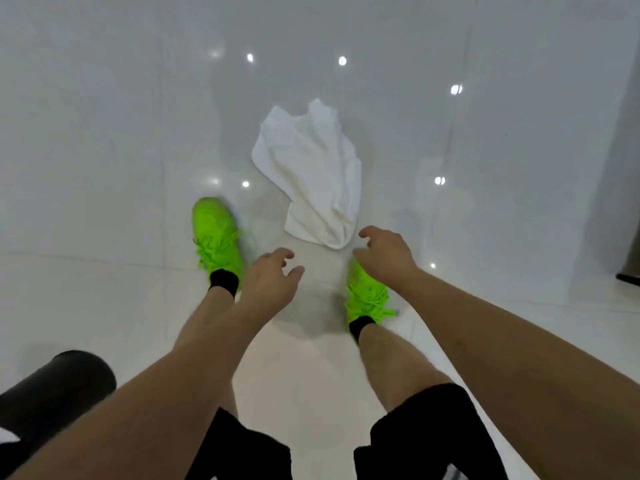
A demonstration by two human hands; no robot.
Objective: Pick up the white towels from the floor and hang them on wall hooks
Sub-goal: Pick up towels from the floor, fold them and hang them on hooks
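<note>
A crumpled white towel [311, 171] lies on the glossy white tiled floor [121, 150], just ahead of my feet. My right hand [384, 256] hovers with its fingers apart, a short way from the towel's near corner and not touching it. My left hand [272, 280] reaches down beside it, also with spread fingers and nothing in it, a little short of the towel. No wall hooks are in view.
My two bright green shoes [216, 233] stand on the floor on either side of the towel's near end. A black cylindrical object [59, 386] sits at the lower left. A dark grey panel [627, 168] rises at the right edge.
</note>
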